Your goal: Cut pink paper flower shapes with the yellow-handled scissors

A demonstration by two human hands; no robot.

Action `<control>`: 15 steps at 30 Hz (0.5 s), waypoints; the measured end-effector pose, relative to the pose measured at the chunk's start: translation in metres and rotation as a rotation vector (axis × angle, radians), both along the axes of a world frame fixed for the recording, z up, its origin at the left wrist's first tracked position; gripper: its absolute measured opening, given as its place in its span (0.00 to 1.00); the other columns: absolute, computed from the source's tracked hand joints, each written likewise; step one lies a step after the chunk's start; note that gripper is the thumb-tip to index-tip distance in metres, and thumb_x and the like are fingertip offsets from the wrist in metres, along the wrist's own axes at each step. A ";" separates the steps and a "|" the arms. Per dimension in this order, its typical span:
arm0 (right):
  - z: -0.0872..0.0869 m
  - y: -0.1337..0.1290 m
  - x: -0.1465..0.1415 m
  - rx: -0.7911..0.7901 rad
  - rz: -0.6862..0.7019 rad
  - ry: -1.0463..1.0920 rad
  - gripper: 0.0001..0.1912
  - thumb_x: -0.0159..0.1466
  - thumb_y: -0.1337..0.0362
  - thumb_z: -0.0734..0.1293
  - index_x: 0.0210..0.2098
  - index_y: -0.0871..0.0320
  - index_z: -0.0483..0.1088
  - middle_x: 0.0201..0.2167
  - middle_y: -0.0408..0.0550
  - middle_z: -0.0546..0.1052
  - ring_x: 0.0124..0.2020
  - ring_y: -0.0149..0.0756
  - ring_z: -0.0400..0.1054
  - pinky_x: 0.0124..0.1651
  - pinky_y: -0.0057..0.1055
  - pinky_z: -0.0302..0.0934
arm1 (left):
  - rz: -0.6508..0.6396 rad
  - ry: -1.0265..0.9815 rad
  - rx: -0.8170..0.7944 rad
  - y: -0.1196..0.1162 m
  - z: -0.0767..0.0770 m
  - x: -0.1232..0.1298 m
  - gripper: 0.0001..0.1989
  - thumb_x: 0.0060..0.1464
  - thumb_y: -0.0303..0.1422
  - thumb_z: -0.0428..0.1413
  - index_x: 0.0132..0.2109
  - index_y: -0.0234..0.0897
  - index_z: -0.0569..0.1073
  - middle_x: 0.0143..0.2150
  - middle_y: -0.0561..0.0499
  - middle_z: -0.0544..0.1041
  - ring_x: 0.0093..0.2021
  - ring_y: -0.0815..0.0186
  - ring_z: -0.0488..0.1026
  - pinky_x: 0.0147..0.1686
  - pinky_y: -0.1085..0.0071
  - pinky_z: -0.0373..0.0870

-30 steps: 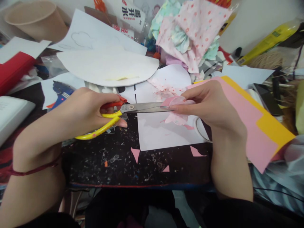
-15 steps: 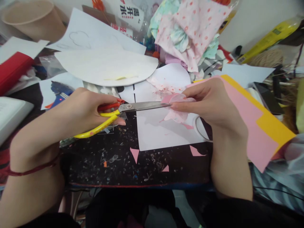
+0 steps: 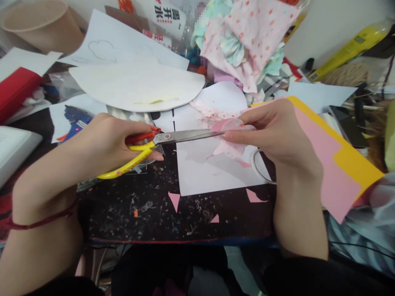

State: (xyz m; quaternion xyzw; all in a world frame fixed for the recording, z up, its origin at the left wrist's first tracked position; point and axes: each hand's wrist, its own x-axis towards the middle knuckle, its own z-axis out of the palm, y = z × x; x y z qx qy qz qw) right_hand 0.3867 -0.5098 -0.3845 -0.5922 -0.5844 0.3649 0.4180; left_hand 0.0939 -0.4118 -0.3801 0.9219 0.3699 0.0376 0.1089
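My left hand (image 3: 108, 137) is closed around the yellow and red handles of a pair of scissors (image 3: 180, 135), whose metal blades point right. Their tips meet a pale pink petal-like piece (image 3: 231, 144) that my right hand (image 3: 267, 123) pinches between thumb and fingers. I cannot tell whether the piece is cloth or paper. A sheet of white paper (image 3: 200, 172) lies on the dark table beneath both. Scraps of spotted pink cloth (image 3: 212, 113) rest at its far part. Small pink offcuts (image 3: 174, 201) lie on the table nearer to me.
Pink foam or card (image 3: 339, 181) over a yellow sheet (image 3: 358, 162) lies at right. A white half-round board (image 3: 138, 86) and crumpled spotted cloth (image 3: 256, 37) fill the back. A blue glue gun (image 3: 77, 125) and a red box (image 3: 18, 92) are at left. A white ring (image 3: 257, 166) stands near my right wrist.
Both hands stay almost in place. The scissors and the pink piece have barely shifted; the rest of the view has moved only slightly.
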 end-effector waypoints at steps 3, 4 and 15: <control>0.000 0.000 0.000 0.063 0.001 -0.028 0.11 0.58 0.66 0.75 0.21 0.60 0.74 0.18 0.40 0.62 0.23 0.27 0.51 0.26 0.32 0.45 | 0.004 0.008 -0.008 0.000 0.001 0.001 0.20 0.54 0.49 0.61 0.41 0.34 0.81 0.16 0.60 0.65 0.19 0.76 0.53 0.26 0.74 0.53; 0.000 0.000 0.000 0.063 0.008 -0.028 0.12 0.58 0.66 0.75 0.20 0.60 0.74 0.18 0.40 0.61 0.23 0.27 0.50 0.26 0.32 0.44 | 0.007 0.011 -0.011 -0.001 0.003 0.001 0.20 0.54 0.48 0.61 0.41 0.34 0.81 0.16 0.60 0.66 0.19 0.76 0.54 0.26 0.74 0.53; 0.000 -0.001 0.002 0.067 0.027 -0.089 0.18 0.58 0.61 0.75 0.18 0.57 0.68 0.19 0.40 0.56 0.24 0.28 0.46 0.26 0.33 0.40 | -0.009 -0.013 -0.023 0.001 0.002 -0.002 0.21 0.53 0.49 0.61 0.37 0.33 0.82 0.16 0.57 0.70 0.20 0.76 0.53 0.24 0.76 0.52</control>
